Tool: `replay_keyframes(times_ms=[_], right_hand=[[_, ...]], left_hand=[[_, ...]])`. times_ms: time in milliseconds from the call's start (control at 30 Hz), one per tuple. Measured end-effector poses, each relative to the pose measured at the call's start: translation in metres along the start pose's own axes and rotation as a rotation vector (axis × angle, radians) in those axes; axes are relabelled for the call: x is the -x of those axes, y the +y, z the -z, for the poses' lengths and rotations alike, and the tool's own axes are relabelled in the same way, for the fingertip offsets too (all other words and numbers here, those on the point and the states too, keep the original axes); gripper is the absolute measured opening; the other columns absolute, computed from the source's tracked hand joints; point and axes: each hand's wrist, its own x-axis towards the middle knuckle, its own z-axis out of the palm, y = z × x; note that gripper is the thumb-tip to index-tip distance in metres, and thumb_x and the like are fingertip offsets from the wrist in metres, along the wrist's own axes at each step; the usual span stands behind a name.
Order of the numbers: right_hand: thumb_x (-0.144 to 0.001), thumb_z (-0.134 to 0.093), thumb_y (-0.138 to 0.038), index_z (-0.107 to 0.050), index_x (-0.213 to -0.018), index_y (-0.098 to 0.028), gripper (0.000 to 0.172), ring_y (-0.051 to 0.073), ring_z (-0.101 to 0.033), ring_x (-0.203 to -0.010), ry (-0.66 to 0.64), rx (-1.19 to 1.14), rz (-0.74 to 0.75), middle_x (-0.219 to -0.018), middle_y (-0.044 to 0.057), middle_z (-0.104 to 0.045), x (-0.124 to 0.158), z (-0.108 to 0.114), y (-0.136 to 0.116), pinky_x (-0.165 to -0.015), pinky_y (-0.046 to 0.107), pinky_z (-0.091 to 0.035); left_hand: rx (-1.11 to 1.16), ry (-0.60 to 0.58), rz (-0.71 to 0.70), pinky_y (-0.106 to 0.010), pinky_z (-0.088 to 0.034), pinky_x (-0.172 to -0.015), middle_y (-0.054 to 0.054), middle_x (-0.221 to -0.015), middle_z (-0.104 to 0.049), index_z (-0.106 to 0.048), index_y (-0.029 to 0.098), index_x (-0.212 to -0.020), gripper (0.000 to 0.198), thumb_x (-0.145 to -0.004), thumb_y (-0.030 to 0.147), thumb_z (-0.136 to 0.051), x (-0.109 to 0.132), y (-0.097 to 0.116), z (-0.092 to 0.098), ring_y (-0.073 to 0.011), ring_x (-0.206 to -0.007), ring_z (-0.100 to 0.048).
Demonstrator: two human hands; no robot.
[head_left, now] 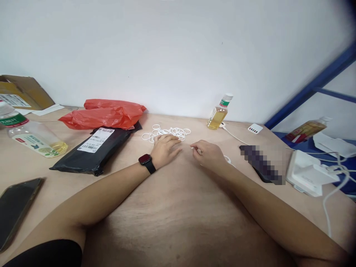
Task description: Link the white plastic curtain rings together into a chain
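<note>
A pile of several white rings [169, 132] lies on the wooden table [178, 207] near the back wall. My left hand [164, 149], with a dark watch on its wrist, rests flat with its fingers stretched toward the near edge of the pile, touching it. My right hand [209, 153] lies just to the right, fingers curled in a pinch round a small white piece that I take for one of the rings; another white ring [228, 160] shows behind this hand.
A black parcel [94, 148] and a red plastic bag [102, 114] lie left of the rings. One bottle [30, 135] lies at far left, another [219, 113] stands at the back. A phone [15, 207] sits at the left edge. A white charger [308, 172] with cables lies right.
</note>
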Motion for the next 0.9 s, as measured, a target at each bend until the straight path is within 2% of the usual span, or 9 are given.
replay_keyframes(times_ms=[100,167,300,367,433,567,633,767,900], right_hand=[[-0.087,-0.056,-0.030,-0.071,-0.073,-0.019,0.024,0.021,-0.065,-0.070,-0.220,0.273,-0.037,-0.084,0.010,-0.071,-0.003,0.011,0.005,-0.057,0.031,-0.039],[-0.089,-0.056,-0.039,-0.070,-0.067,-0.019,0.034,0.020,-0.063,-0.066,-0.263,0.321,-0.055,-0.081,0.010,-0.069,-0.003,0.014,0.003,-0.053,0.031,-0.035],[-0.091,-0.057,-0.039,-0.071,-0.086,-0.022,0.023,0.019,-0.065,-0.074,-0.179,0.181,-0.017,-0.086,0.006,-0.070,0.001,0.008,-0.010,-0.061,0.029,-0.040],[-0.090,-0.059,-0.036,-0.071,-0.092,-0.022,0.018,0.018,-0.065,-0.079,-0.182,0.081,0.004,-0.089,0.004,-0.071,0.003,0.004,-0.015,-0.067,0.028,-0.042],[-0.089,-0.060,-0.034,-0.070,-0.093,-0.022,0.016,0.017,-0.066,-0.081,-0.198,-0.001,0.008,-0.091,0.004,-0.072,0.004,0.001,-0.018,-0.070,0.028,-0.044],[-0.089,-0.061,-0.032,-0.070,-0.091,-0.022,0.014,0.017,-0.066,-0.082,-0.177,-0.079,0.004,-0.094,0.003,-0.073,0.005,-0.003,-0.018,-0.072,0.028,-0.045],[-0.089,-0.060,-0.031,-0.070,-0.090,-0.021,0.014,0.017,-0.066,-0.081,-0.160,-0.088,0.016,-0.093,0.003,-0.073,0.005,-0.005,-0.017,-0.072,0.029,-0.045],[-0.089,-0.059,-0.031,-0.070,-0.095,-0.022,0.016,0.017,-0.065,-0.079,-0.109,-0.114,0.024,-0.092,0.003,-0.073,0.007,-0.010,-0.013,-0.074,0.030,-0.046],[-0.090,-0.059,-0.033,-0.066,-0.114,-0.020,0.028,0.020,-0.066,-0.086,0.017,-0.175,0.002,-0.102,0.006,-0.072,0.008,-0.013,-0.011,-0.079,0.032,-0.049]], left_hand=[[-0.118,-0.037,0.138,-0.059,-0.028,-0.104,-0.013,-0.128,-0.061,-0.068,0.024,-0.116,0.034,-0.086,0.039,-0.065,-0.001,-0.011,-0.001,-0.0349,-0.124,-0.048],[-0.174,-0.051,0.181,-0.063,-0.027,-0.103,-0.015,-0.130,-0.059,-0.070,0.024,-0.112,0.031,-0.084,0.037,-0.066,-0.001,-0.017,-0.003,-0.0382,-0.127,-0.043],[-0.222,-0.057,0.154,-0.063,-0.027,-0.105,-0.012,-0.130,-0.058,-0.073,0.025,-0.098,0.019,-0.086,0.035,-0.062,0.000,-0.021,-0.007,-0.0371,-0.128,-0.041],[-0.226,-0.056,0.139,-0.063,-0.027,-0.105,-0.011,-0.130,-0.059,-0.074,0.026,-0.094,0.017,-0.087,0.034,-0.061,0.000,-0.020,-0.007,-0.0363,-0.129,-0.041],[-0.223,-0.062,0.118,-0.064,-0.027,-0.105,-0.011,-0.130,-0.059,-0.073,0.026,-0.097,0.018,-0.087,0.034,-0.061,0.000,-0.018,-0.007,-0.0365,-0.129,-0.041],[-0.239,-0.111,0.099,-0.066,-0.027,-0.104,-0.016,-0.138,-0.052,-0.068,0.025,-0.116,0.034,-0.087,0.040,-0.062,-0.001,-0.015,-0.007,-0.0411,-0.132,-0.038],[-0.238,-0.139,0.119,-0.067,-0.029,-0.103,-0.017,-0.140,-0.050,-0.071,0.025,-0.111,0.030,-0.086,0.041,-0.063,-0.002,-0.014,-0.006,-0.0425,-0.134,-0.036],[-0.181,-0.154,0.122,-0.061,-0.033,-0.101,-0.012,-0.140,-0.051,-0.073,0.025,-0.091,0.013,-0.087,0.032,-0.063,-0.002,-0.015,-0.005,-0.0375,-0.134,-0.037],[-0.124,-0.181,0.002,-0.056,-0.034,-0.100,-0.009,-0.131,-0.059,-0.071,0.024,-0.093,0.013,-0.092,0.027,-0.058,-0.002,-0.012,-0.001,-0.0311,-0.125,-0.047]])
